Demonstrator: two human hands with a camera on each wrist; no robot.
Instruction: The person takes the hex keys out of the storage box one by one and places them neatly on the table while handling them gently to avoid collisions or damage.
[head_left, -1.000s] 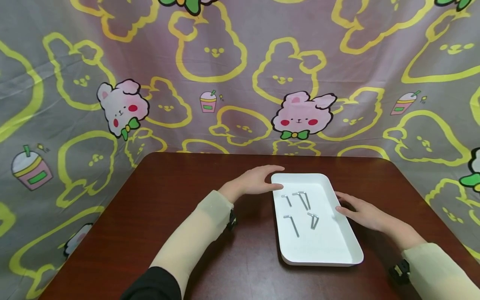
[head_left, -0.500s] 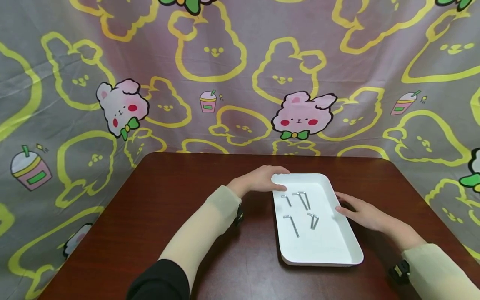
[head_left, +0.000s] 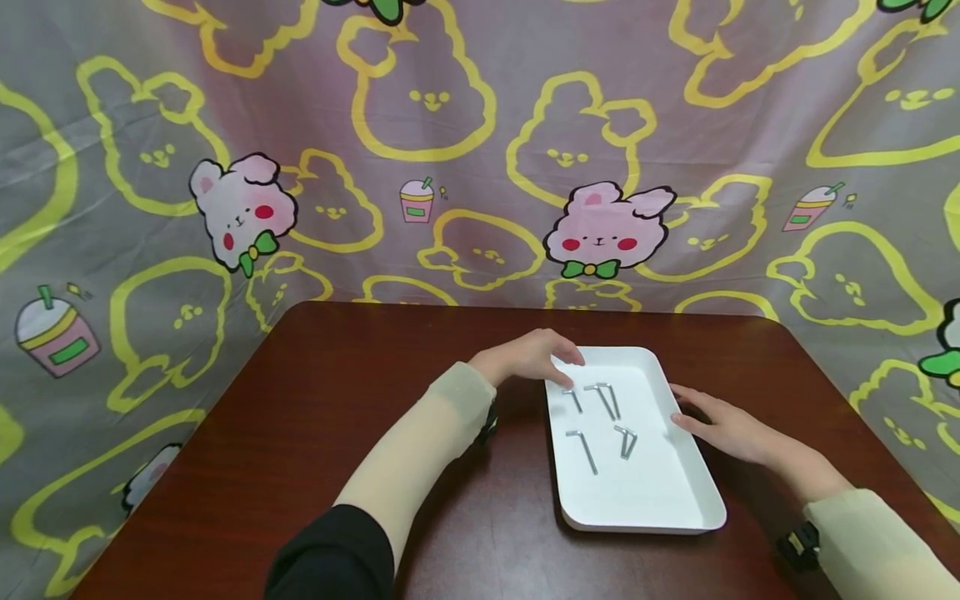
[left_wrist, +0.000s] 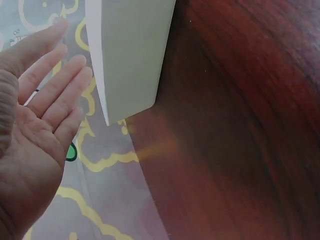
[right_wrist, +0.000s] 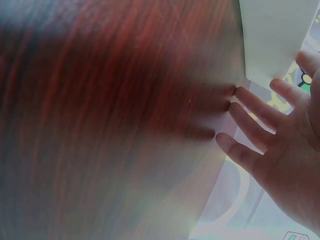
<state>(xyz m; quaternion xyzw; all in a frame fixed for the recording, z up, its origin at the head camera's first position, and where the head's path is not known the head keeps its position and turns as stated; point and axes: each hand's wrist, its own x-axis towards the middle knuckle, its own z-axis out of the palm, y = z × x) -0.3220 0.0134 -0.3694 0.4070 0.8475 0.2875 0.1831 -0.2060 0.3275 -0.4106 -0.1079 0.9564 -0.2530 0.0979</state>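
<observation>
A white tray [head_left: 645, 500] lies lengthwise on the table, with several silver L-shaped hex keys in it. My left hand [head_left: 528, 354] reaches over the tray's far left rim, its thumb tip close by the short end of a small hex key [head_left: 577, 402]. In the left wrist view its fingers are loosely extended and nothing shows between them. A longer hex key [head_left: 583, 452] lies at the near left of the tray. My right hand [head_left: 723, 423] is at the right wall, thumb at the rim; its other fingers are spread, fingertips down by the tabletop in the right wrist view.
The dark brown wooden table [head_left: 375, 358] extends left of the tray and a little to its right. A cartoon-patterned cloth [head_left: 465, 100] hangs behind and at both sides. Black wrist devices [head_left: 801, 544] sit by both cuffs.
My left hand has moved right, from beside the tray's far left corner to over its inside, thumb and fingers bending downward. The right hand, tray and hex keys have stayed put.
</observation>
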